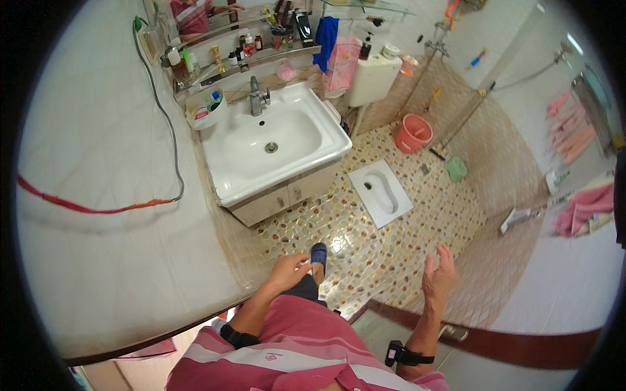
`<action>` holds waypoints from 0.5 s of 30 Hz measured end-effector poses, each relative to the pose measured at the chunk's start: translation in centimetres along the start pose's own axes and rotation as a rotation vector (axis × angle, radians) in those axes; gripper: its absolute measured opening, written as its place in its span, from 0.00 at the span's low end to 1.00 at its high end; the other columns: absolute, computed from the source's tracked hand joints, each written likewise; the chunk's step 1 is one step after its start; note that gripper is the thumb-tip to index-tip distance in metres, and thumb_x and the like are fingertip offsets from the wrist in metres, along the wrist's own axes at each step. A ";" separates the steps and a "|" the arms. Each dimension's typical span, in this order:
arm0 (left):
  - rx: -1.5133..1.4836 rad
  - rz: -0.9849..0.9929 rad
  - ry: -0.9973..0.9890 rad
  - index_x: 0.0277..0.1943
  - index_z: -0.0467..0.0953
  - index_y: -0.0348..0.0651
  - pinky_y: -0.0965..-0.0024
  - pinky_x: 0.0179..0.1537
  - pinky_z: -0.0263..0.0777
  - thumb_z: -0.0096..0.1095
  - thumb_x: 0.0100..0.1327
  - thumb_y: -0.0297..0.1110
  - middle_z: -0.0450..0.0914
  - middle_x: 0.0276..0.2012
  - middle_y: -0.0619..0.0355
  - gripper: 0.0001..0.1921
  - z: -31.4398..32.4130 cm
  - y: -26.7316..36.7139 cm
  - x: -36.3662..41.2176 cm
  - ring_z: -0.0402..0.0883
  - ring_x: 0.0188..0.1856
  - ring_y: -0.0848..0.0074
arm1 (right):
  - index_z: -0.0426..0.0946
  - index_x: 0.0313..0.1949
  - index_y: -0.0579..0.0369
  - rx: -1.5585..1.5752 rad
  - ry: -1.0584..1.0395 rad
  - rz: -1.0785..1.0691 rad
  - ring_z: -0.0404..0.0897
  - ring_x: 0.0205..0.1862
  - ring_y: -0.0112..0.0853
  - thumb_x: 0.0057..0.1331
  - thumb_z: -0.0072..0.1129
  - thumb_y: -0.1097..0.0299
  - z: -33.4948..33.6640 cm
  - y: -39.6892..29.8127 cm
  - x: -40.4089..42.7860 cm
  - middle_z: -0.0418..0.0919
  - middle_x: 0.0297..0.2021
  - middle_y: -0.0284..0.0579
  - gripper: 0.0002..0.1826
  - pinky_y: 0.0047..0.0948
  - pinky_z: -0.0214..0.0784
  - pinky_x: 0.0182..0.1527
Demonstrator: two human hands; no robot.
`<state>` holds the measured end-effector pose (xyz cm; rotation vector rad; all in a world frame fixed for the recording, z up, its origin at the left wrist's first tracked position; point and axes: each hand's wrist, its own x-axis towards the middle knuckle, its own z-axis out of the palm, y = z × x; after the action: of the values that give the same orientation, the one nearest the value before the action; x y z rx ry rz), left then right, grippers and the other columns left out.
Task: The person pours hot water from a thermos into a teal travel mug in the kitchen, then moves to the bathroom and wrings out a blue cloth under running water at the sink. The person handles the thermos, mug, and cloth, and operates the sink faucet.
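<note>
My left hand (pixel 288 271) hangs low in front of my body with its fingers loosely bent, over one foot in a dark blue slipper (pixel 319 253). Out to the right, my right hand (pixel 440 274) is raised above the pebble-patterned floor (pixel 337 215), fingers apart and holding nothing. Both forearms wear black straps. Ahead on the left stands a white washbasin (pixel 293 137) with a metal faucet (pixel 256 97) on a cabinet. A white squat toilet (pixel 381 193) is set in the floor ahead.
A red bucket (pixel 413 134), a green stool (pixel 456 169) and a floor squeegee (pixel 436 154) stand by the far right wall. A cistern (pixel 374 80) hangs beyond the basin. Bottles line the mirror shelf (pixel 249 61). A door with a metal handle (pixel 455 333) is beside my right forearm.
</note>
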<state>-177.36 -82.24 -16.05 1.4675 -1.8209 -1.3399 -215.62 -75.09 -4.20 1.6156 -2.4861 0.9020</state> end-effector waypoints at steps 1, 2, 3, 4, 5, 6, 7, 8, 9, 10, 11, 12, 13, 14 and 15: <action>-0.032 -0.030 0.002 0.53 0.81 0.34 0.67 0.44 0.78 0.65 0.65 0.40 0.87 0.42 0.47 0.19 -0.1 -0.2 1.1 0.87 0.41 0.69 | 0.75 0.55 0.64 0.061 0.003 -0.084 0.75 0.59 0.53 0.66 0.59 0.69 1.1 -0.7 2.6 0.75 0.58 0.61 0.19 0.44 0.67 0.62; -0.067 -0.041 0.014 0.53 0.81 0.34 0.68 0.43 0.78 0.64 0.65 0.40 0.87 0.42 0.47 0.19 -0.2 -0.4 2.2 0.87 0.40 0.70 | 0.77 0.52 0.65 0.075 0.037 -0.189 0.77 0.55 0.54 0.65 0.60 0.70 2.2 -1.4 5.1 0.78 0.54 0.60 0.18 0.43 0.69 0.59; -0.138 -0.094 0.045 0.52 0.81 0.35 0.66 0.43 0.79 0.65 0.65 0.40 0.87 0.41 0.48 0.19 -0.4 -0.6 3.5 0.87 0.40 0.68 | 0.77 0.52 0.64 0.073 0.004 -0.227 0.78 0.55 0.54 0.64 0.60 0.71 3.4 -2.1 7.5 0.78 0.54 0.60 0.17 0.43 0.70 0.58; -0.211 -0.135 0.077 0.52 0.81 0.36 0.65 0.43 0.79 0.65 0.65 0.40 0.87 0.40 0.48 0.18 -0.9 -0.8 4.5 0.87 0.40 0.67 | 0.77 0.51 0.64 0.095 -0.018 -0.278 0.78 0.54 0.54 0.64 0.60 0.71 4.6 -2.7 9.8 0.78 0.53 0.60 0.17 0.43 0.70 0.57; -0.298 -0.200 0.101 0.51 0.82 0.37 0.64 0.43 0.79 0.65 0.64 0.40 0.87 0.39 0.48 0.18 -1.2 -0.9 5.9 0.88 0.39 0.65 | 0.77 0.51 0.64 0.143 -0.041 -0.329 0.78 0.53 0.54 0.63 0.61 0.72 5.7 -3.2 11.9 0.78 0.52 0.60 0.17 0.43 0.71 0.57; -0.228 -0.190 0.142 0.52 0.81 0.36 0.66 0.43 0.79 0.64 0.65 0.40 0.87 0.39 0.50 0.18 -1.6 -0.8 7.5 0.87 0.39 0.69 | 0.78 0.49 0.63 0.129 -0.070 -0.380 0.79 0.51 0.54 0.63 0.61 0.73 6.7 -3.7 13.9 0.80 0.49 0.58 0.15 0.44 0.71 0.55; -0.167 -0.215 0.168 0.53 0.81 0.35 0.67 0.42 0.78 0.64 0.66 0.39 0.87 0.39 0.52 0.18 -2.0 -0.9 9.1 0.86 0.38 0.72 | 0.78 0.49 0.63 0.144 -0.097 -0.373 0.79 0.51 0.53 0.64 0.61 0.73 7.5 -3.9 15.7 0.80 0.49 0.58 0.15 0.44 0.71 0.55; -0.094 -0.225 0.191 0.53 0.80 0.34 0.69 0.42 0.78 0.63 0.67 0.38 0.87 0.39 0.54 0.18 -2.2 -0.7 10.0 0.84 0.38 0.75 | 0.78 0.49 0.62 0.171 -0.150 -0.356 0.79 0.50 0.53 0.64 0.61 0.73 8.1 -4.1 17.4 0.80 0.49 0.58 0.14 0.44 0.72 0.54; -0.154 -0.201 0.195 0.54 0.80 0.34 0.69 0.42 0.78 0.63 0.67 0.38 0.86 0.39 0.55 0.18 -2.4 -0.4 11.8 0.84 0.38 0.75 | 0.78 0.49 0.62 0.235 -0.185 -0.362 0.80 0.50 0.53 0.64 0.60 0.73 8.7 -4.0 18.9 0.80 0.48 0.58 0.14 0.44 0.72 0.54; -0.211 -0.158 0.205 0.54 0.80 0.34 0.69 0.42 0.77 0.62 0.68 0.37 0.86 0.39 0.55 0.18 -2.8 0.3 13.9 0.84 0.38 0.75 | 0.78 0.48 0.62 0.261 -0.168 -0.387 0.80 0.48 0.52 0.65 0.60 0.73 9.2 -3.8 20.2 0.81 0.46 0.57 0.13 0.43 0.73 0.51; -0.269 -0.161 0.194 0.54 0.80 0.34 0.69 0.42 0.77 0.62 0.69 0.37 0.86 0.39 0.56 0.17 -3.0 1.2 15.4 0.83 0.39 0.76 | 0.78 0.48 0.61 0.212 -0.167 -0.362 0.81 0.47 0.52 0.65 0.60 0.73 9.6 -3.4 21.4 0.81 0.45 0.57 0.12 0.43 0.73 0.50; -0.325 -0.178 0.143 0.57 0.78 0.33 0.70 0.42 0.77 0.61 0.70 0.38 0.85 0.42 0.56 0.19 -3.6 2.2 17.4 0.83 0.41 0.76 | 0.79 0.48 0.61 0.195 -0.160 -0.352 0.81 0.45 0.51 0.65 0.60 0.73 10.1 -2.8 22.3 0.81 0.44 0.56 0.12 0.43 0.73 0.48; -0.325 -0.107 0.152 0.58 0.76 0.33 0.71 0.43 0.77 0.61 0.70 0.39 0.84 0.43 0.55 0.21 -4.2 3.4 19.2 0.83 0.42 0.77 | 0.79 0.47 0.61 0.196 -0.135 -0.339 0.82 0.44 0.51 0.65 0.60 0.73 10.6 -2.0 23.0 0.82 0.43 0.56 0.12 0.43 0.74 0.46; -0.347 -0.091 0.143 0.60 0.75 0.32 0.72 0.45 0.77 0.62 0.70 0.39 0.84 0.45 0.55 0.22 -5.1 4.9 21.3 0.83 0.43 0.77 | 0.79 0.46 0.61 0.221 -0.156 -0.290 0.82 0.38 0.49 0.64 0.61 0.73 11.0 -1.1 23.7 0.82 0.38 0.55 0.11 0.42 0.74 0.42; -0.277 -0.063 0.161 0.61 0.74 0.32 0.72 0.46 0.77 0.62 0.71 0.39 0.84 0.46 0.54 0.22 -6.3 6.6 23.8 0.83 0.44 0.77 | 0.80 0.46 0.61 0.217 -0.184 -0.262 0.83 0.37 0.48 0.64 0.61 0.73 11.5 -0.2 24.2 0.82 0.37 0.55 0.11 0.42 0.74 0.41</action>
<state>-183.52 -106.72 -12.90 1.4460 -1.4363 -1.3966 -223.43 -100.73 -5.50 2.1218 -2.2706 1.0590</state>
